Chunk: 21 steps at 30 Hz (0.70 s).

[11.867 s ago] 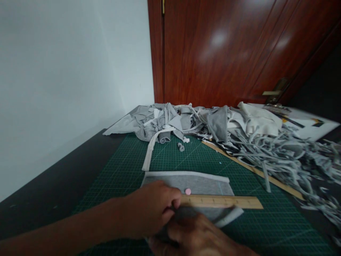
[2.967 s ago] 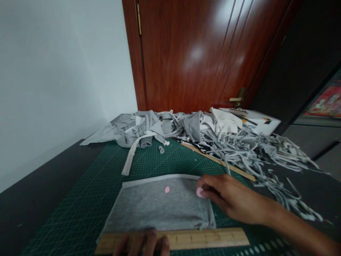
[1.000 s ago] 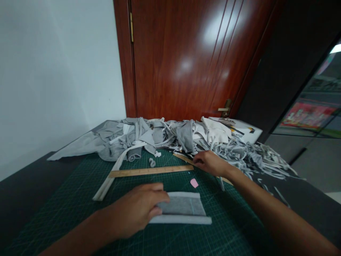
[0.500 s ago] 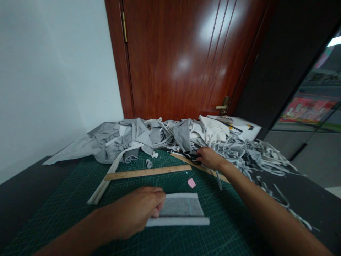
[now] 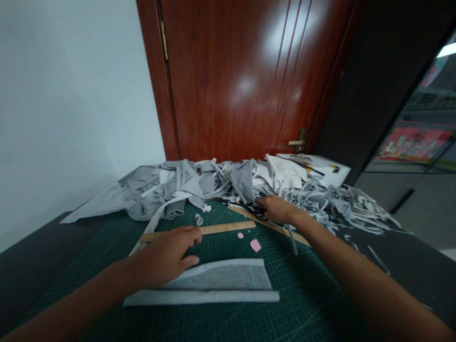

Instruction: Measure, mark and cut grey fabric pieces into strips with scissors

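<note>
A grey cloth piece (image 5: 228, 278) with pale strips along its long edges lies on the green cutting mat (image 5: 213, 325). Above its left part is my left hand (image 5: 167, 254), thumb and fingers apart, holding nothing. My right hand (image 5: 278, 209) reaches to the front of the fabric heap, over the slanted wooden ruler (image 5: 270, 224); its fingertips are hidden among dark and grey scraps, so what they hold cannot be made out. Another wooden ruler (image 5: 228, 227) lies crosswise, its left part behind my left hand. A pink piece (image 5: 255, 245) and a round pink one (image 5: 240, 235) lie beyond the cloth.
Grey and white fabric (image 5: 192, 185) is heaped along the back. Tangled strips (image 5: 342, 204) spread to the right, beside a white box (image 5: 327, 170). A small grey roll (image 5: 198, 220) sits behind the crosswise ruler. A red-brown door (image 5: 228, 85) stands behind.
My left hand has let go of the cloth, opened and moved left and up. The round pink piece now shows. My right hand has shifted slightly left.
</note>
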Motion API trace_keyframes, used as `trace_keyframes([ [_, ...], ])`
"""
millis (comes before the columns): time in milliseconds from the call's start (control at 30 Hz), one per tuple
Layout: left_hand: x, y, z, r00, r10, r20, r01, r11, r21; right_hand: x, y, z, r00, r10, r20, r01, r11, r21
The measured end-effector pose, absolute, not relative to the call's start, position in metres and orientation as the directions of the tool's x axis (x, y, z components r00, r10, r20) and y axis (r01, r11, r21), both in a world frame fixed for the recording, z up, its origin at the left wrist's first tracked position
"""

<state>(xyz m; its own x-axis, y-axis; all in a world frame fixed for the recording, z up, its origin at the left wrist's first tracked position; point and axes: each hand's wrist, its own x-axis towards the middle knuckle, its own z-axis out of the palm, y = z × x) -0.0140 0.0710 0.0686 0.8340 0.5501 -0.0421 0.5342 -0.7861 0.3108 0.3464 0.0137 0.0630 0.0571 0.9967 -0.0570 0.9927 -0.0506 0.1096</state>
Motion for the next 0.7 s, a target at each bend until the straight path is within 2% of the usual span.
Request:
trace_keyframes([
  [100,-0.029,0.070,0.071,0.830,0.545,-0.117,0.553,-0.778,0.297,0.343,0.017,0.063,0.056,0.997,-0.056,0.988,-0.047,0.148],
  [267,-0.027,0.063,0.072,0.825,0.539,-0.172,0.562,-0.750,0.347,0.336,0.025,0.074,0.030,0.996,-0.089,0.980,-0.011,0.198],
  [567,-0.001,0.042,0.065,0.892,0.448,-0.060,0.440,-0.830,0.343,0.318,0.030,0.099,0.063,0.997,-0.047,0.964,-0.049,0.262],
  [700,0.031,0.029,0.052,0.918,0.397,0.011,0.359,-0.843,0.401,0.319,0.024,0.102,0.115,0.993,-0.004,0.973,-0.112,0.200],
])
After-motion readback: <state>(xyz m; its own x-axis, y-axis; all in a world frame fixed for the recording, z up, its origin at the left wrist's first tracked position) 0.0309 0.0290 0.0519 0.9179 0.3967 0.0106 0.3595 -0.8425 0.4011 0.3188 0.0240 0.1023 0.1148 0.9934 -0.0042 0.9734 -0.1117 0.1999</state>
